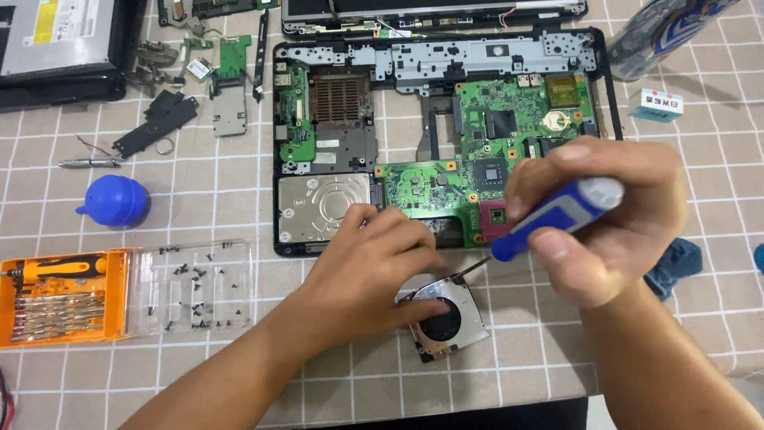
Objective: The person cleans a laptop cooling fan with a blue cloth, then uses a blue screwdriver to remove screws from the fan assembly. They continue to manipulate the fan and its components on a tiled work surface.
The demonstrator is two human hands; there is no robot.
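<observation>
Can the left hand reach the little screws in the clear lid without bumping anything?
Probably yes. The left hand rests on the fan, and only bare table lies between it and the screws in the open clear lid. It would have to let go of the fan first.

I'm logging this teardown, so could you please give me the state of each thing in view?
Laptop: opened, board bare.
Fan: out, lying on the table.
Left hand: pressing on the fan.
Right hand: gripping the screwdriver.
Screwdriver: tip at the fan.
Bit case: open.
Lid: holds loose screws.
Blower: lying idle.
</observation>
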